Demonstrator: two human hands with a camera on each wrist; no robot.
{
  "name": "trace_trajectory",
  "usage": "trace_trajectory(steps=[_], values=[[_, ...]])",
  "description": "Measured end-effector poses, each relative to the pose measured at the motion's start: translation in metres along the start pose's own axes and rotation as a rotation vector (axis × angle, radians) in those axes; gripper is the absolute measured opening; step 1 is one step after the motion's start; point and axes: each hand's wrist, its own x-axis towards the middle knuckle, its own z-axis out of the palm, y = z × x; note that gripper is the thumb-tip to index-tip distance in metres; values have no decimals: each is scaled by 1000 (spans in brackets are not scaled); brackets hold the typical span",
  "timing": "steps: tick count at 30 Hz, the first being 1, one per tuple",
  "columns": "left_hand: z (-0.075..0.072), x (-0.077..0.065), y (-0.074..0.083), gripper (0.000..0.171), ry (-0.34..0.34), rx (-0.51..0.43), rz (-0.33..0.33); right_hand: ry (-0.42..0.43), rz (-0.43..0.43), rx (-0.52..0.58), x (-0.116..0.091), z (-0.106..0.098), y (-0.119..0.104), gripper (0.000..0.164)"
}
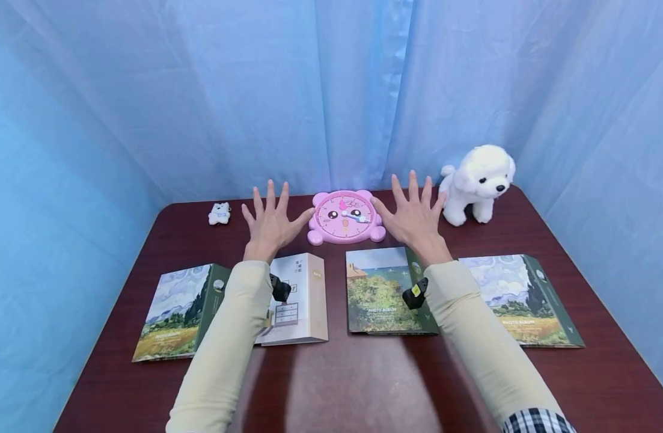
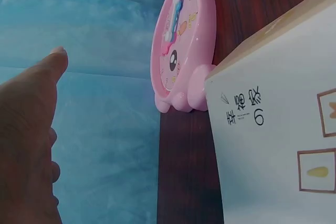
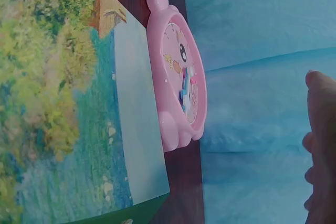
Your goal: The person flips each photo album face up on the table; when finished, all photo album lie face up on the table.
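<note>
My left hand (image 1: pixel 273 227) is held out flat with fingers spread, to the left of a pink toy clock (image 1: pixel 346 217) with a cartoon face. To the clock's right, my right hand (image 1: pixel 415 219) spreads its fingers the same way. Neither hand holds anything. Below the left wrist lies a white photo album (image 1: pixel 299 300) with a beige spine and a drawer drawing. A photo album with a garden and sea painting (image 1: pixel 380 294) lies below the right wrist. The left wrist view shows the clock (image 2: pixel 184 40) just beyond the white album (image 2: pixel 262 145).
Two albums with a wheat-field painting lie at the outer sides, one on the left (image 1: pixel 171 313), one on the right (image 1: pixel 512 300). A small white bear figure (image 1: pixel 220 213) stands at the back left, a white plush dog (image 1: pixel 479 183) at the back right. Blue curtains (image 1: pixel 255 90) enclose the table.
</note>
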Motion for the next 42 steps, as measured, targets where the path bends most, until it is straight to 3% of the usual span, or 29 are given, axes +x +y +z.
trace_trajectory(steps=[6,12,16,20,25,31,42], values=[[-9,3,-3,94,46,-44,26,74,-60,24,6,-2,-7,84],[-22,2,-9,82,152,-190,68,182,-180,114,8,-2,-21,77],[-33,-2,-17,72,185,-313,80,257,-256,225,10,1,-36,67],[-47,-8,-31,65,184,-384,92,278,-321,361,12,8,-55,59],[-61,-22,-57,61,150,-389,78,249,-385,511,10,24,-79,54],[-65,-42,-92,61,109,-344,43,180,-430,635,1,50,-108,53],[-68,-81,-144,63,45,-404,-29,11,-443,648,-32,88,-161,56]])
